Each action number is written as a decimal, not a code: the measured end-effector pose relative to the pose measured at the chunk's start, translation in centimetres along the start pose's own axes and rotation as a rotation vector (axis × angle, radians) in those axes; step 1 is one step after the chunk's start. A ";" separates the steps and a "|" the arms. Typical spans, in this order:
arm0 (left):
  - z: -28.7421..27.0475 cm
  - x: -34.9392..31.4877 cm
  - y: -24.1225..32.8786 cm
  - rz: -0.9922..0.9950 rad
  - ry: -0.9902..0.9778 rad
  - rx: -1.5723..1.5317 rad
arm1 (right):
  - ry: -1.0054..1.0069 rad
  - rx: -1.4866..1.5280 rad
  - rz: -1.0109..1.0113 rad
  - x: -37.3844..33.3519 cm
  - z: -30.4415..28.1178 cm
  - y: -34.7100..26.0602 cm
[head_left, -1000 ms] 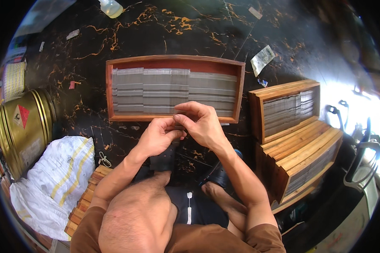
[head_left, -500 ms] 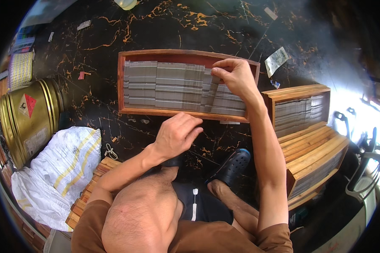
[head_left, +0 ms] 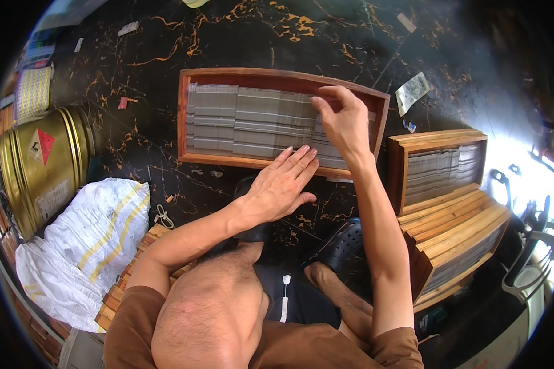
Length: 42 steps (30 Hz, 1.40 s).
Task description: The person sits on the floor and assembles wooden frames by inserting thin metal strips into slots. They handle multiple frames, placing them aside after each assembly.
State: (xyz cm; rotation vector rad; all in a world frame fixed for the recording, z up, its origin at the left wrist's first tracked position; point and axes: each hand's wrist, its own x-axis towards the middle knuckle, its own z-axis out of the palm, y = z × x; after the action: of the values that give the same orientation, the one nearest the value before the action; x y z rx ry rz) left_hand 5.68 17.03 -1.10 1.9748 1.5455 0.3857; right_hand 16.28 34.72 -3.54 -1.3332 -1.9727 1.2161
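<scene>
A shallow reddish wooden box (head_left: 181,117) lies on the floor in front of me. Thin grey strips (head_left: 212,117) are packed in it in long rows. My left hand (head_left: 283,181) is open, palm down, its outstretched fingers crossing the near rim and resting on the strips. Over the right part of the box, my right hand (head_left: 345,120) is bent at the wrist, with thumb and forefinger apart at the strips' upper edge. No object shows between them. This hand and its forearm hide some strips at the right end.
More wooden boxes of strips (head_left: 440,163) (head_left: 455,234) stand at the right. At the left are a gold metal drum (head_left: 49,166) and a white woven sack (head_left: 98,246). A paper scrap (head_left: 412,92) lies beyond the box on the dark veined floor (head_left: 246,46).
My left hand has moved forward and right, from in front of the box onto the strips, and its fingers have straightened. My right hand has let go of a dark strip it pinched.
</scene>
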 end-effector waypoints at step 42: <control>-8.6 -10.3 -9.7 -0.445 0.098 0.450 | -0.412 -0.186 -0.483 -5.3 10.6 -7.2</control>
State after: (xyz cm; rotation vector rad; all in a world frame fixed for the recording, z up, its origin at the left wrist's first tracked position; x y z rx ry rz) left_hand -9.60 11.03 1.03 1.8587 2.2214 -0.0588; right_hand 6.91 24.63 -2.19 -0.6385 -2.5537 1.1478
